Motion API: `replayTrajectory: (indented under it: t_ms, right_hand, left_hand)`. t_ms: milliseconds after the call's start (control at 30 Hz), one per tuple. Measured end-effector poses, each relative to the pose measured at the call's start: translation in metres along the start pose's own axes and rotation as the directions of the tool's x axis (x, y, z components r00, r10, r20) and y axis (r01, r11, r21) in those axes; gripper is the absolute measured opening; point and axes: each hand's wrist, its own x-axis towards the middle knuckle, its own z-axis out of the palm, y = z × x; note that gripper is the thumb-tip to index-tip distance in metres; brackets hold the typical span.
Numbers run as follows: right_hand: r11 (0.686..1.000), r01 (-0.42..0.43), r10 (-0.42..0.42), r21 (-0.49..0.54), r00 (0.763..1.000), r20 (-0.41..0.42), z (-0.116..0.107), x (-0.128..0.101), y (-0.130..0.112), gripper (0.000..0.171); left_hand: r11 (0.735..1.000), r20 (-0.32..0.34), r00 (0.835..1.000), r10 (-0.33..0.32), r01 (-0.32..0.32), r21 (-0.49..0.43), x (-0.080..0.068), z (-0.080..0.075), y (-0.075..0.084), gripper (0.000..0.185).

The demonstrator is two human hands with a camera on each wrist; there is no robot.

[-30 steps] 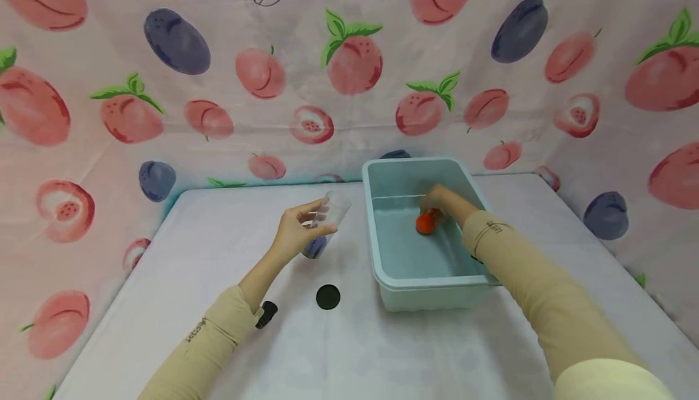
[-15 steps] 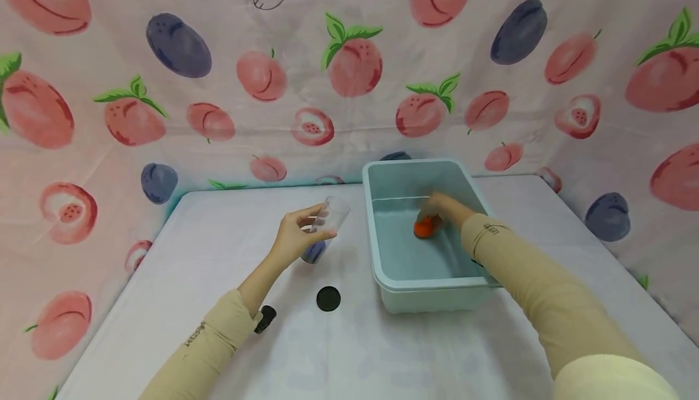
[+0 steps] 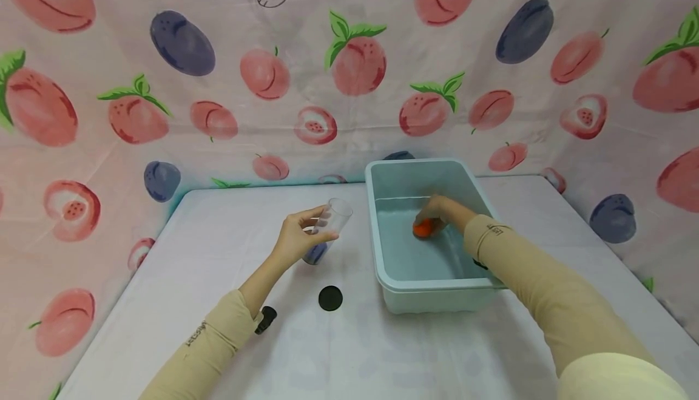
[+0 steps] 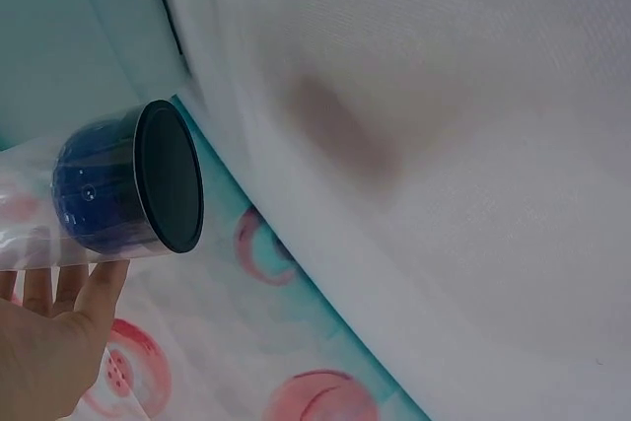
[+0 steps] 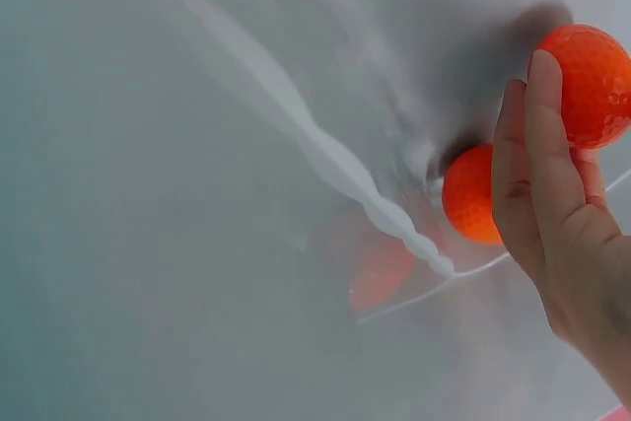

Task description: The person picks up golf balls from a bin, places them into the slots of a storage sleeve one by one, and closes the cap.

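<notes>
My left hand (image 3: 321,225) grips a clear plastic tube (image 3: 333,221), tilted above the white table (image 3: 218,230). A blue ball (image 3: 315,253) sits at the tube's bottom. In the left wrist view the blue ball (image 4: 94,184) lies against the tube's black base (image 4: 170,176), with my left hand (image 4: 69,288) under it. My right hand (image 3: 428,219) reaches into the pale teal basin (image 3: 426,288) and holds an orange ball (image 3: 423,228) at the water. The right wrist view shows fingers (image 5: 537,145) curled on the orange ball (image 5: 590,86), with an orange reflection or second ball below it.
A black round lid (image 3: 330,298) lies on the table in front of the tube. The basin holds water, rippled in the right wrist view. A fruit-print cloth (image 3: 349,72) walls the table at the back and both sides.
The right hand has sunk a little lower in the basin with the orange ball. The left hand keeps the tube in nearly the same place.
</notes>
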Motion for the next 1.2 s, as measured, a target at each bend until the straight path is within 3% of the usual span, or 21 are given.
replayTrajectory:
  t_ms: [67, 133, 267, 367, 467, 733, 1000, 1200]
  right_hand:
    - [1.000, 0.013, -0.013, 0.019, 1.000, 0.005, 0.001, -0.027, -0.011, 0.049]
    - [0.999, 0.024, -0.024, 0.039, 1.000, 0.015, -0.001, -0.033, -0.014, 0.051]
    - [0.998, 0.023, -0.023, 0.051, 1.000, 0.000, -0.004, -0.015, -0.010, 0.060]
    - [0.998, 0.036, -0.036, 0.042, 0.999, 0.005, -0.010, 0.013, -0.004, 0.071]
    - [0.997, 0.031, -0.033, 0.067, 0.999, 0.030, -0.014, 0.015, -0.007, 0.079]
    - [0.993, 0.070, -0.075, 0.099, 0.996, 0.052, -0.015, -0.029, -0.026, 0.056]
    - [0.986, 0.114, -0.124, 0.122, 0.989, 0.078, -0.019, -0.036, -0.033, 0.046]
    - [0.962, 0.128, -0.159, 0.243, 0.981, 0.112, -0.026, -0.044, -0.037, 0.046]
  left_hand:
    - [1.000, 0.001, 1.000, -0.005, 0.005, 0.001, 0.001, 0.001, -0.001, 0.063]
    - [1.000, 0.003, 1.000, -0.005, 0.005, 0.004, 0.001, 0.001, -0.001, 0.062]
    - [1.000, 0.004, 1.000, 0.000, 0.000, 0.012, 0.002, 0.002, -0.001, 0.062]
    - [1.000, 0.008, 1.000, 0.002, -0.002, 0.012, 0.002, 0.002, -0.001, 0.062]
    - [1.000, 0.012, 1.000, 0.001, -0.001, 0.013, 0.001, 0.002, 0.000, 0.062]
    - [1.000, 0.010, 1.000, 0.015, -0.015, 0.021, 0.004, 0.004, 0.002, 0.062]
    - [1.000, 0.009, 1.000, 0.014, -0.014, 0.023, 0.003, 0.004, 0.004, 0.062]
    - [1.000, 0.001, 1.000, 0.020, -0.020, 0.010, 0.004, 0.005, 0.006, 0.062]
